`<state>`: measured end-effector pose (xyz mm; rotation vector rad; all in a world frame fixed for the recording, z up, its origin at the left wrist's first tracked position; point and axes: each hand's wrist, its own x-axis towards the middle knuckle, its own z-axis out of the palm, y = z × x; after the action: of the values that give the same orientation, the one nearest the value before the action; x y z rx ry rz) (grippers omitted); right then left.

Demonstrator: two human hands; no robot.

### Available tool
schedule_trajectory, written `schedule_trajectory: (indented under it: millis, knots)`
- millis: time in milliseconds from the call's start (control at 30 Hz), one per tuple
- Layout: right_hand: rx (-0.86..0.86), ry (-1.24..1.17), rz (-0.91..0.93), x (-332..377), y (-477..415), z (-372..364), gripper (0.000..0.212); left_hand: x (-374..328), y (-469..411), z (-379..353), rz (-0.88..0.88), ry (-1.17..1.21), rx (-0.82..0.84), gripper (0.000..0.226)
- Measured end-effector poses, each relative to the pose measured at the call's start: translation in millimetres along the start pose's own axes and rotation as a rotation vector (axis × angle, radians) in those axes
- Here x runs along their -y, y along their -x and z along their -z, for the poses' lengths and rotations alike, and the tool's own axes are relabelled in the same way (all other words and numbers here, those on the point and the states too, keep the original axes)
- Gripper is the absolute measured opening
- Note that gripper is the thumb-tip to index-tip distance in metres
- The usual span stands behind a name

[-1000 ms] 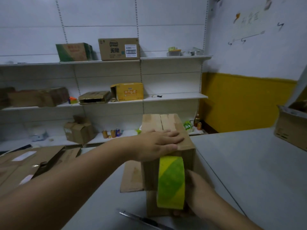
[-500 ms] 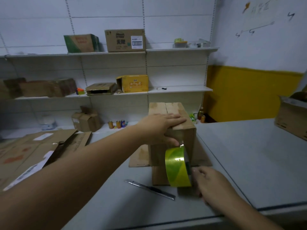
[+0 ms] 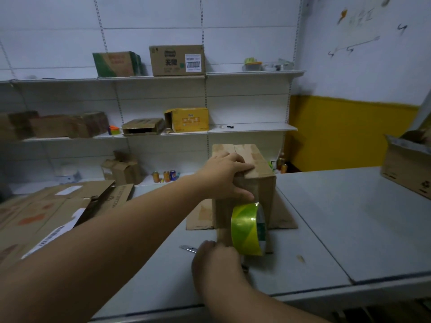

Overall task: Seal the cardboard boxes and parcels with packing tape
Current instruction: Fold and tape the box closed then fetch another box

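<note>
Grey worktop (image 3: 338, 217): the left grip (image 3: 224, 176), spread flat, steadies the cardboard box (image 3: 263, 192) for taping. Just below it, the yellow-green tape roll (image 3: 246, 229) sits beside the right grip (image 3: 217, 262), whose closure is unclear.

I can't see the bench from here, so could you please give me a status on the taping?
Left hand pressing box top. Right hand low by the knife, grip hidden. Tape roll against box front. Nothing in the way.
</note>
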<state>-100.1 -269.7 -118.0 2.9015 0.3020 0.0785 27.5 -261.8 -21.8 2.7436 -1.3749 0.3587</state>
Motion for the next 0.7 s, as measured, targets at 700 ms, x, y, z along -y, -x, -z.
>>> schedule_trajectory:
  millis: [700]
  knots:
    - [-0.493, -0.246, -0.016, -175.5, 40.0, 38.5, 0.034, -65.4, 73.5, -42.8, 0.685, 1.615, -0.169, 0.068]
